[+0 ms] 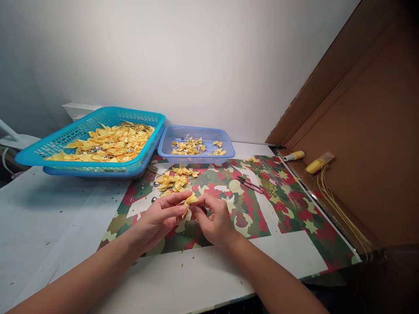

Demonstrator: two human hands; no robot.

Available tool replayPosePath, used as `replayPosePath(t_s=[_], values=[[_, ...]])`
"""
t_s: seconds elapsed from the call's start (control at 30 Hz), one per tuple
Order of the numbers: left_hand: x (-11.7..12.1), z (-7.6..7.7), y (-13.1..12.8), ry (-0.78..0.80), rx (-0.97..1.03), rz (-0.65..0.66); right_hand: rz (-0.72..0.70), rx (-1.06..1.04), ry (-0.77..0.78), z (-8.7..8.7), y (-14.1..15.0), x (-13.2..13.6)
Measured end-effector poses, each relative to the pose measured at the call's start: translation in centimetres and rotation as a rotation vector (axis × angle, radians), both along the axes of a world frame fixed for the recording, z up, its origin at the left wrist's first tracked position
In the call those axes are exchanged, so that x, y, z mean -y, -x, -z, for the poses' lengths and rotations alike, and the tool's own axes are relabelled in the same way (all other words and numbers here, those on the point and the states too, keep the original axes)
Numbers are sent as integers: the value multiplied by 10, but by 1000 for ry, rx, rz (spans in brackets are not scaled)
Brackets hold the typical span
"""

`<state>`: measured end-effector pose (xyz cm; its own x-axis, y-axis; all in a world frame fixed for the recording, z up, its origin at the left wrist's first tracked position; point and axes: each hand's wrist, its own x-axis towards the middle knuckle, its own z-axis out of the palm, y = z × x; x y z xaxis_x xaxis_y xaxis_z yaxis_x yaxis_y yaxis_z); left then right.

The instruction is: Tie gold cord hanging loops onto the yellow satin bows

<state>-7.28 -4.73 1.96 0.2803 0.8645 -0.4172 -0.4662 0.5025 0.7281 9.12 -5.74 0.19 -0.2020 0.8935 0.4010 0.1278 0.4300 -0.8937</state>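
A small yellow ribbon bow (pixel 189 201) is pinched between both hands above a patterned red-and-green mat (pixel 288 213). My left hand (pixel 160 218) grips its left side with thumb and fingers closed. My right hand (pixel 214 220) is closed on its right side. Just beyond the hands lie several finished yellow bows (pixel 175 178) on the mat. Small silvery bits lie by them; what they are I cannot tell.
A large turquoise basket (pixel 65 141) full of yellow ribbon pieces sits at the back left. A smaller blue basket (pixel 196 158) with a few bows stands beside it. Pink snips (pixel 250 185) lie on the mat. Yellow thread spools (pixel 294 155) and cords rest against a cardboard wall (pixel 369 144) at right.
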Motion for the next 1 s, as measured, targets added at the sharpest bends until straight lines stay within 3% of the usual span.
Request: replayPosePath(t_s=[0.3,0.53,0.67,0.87,1.0], values=[[-2,2,-1,-54,-15,34,42,7,7,-2,3,0],[-2,-1,3,-218,-211,-22,347,114,-294,-19,-6,-3],[-1,2,4,-328,-330,59,259,227,-332,-19,-7,-4],[-1,0,2,-377,-357,85,163,245,-233,-17,-5,-6],[-2,2,0,-404,-462,176,149,231,-182,-18,-11,-10]])
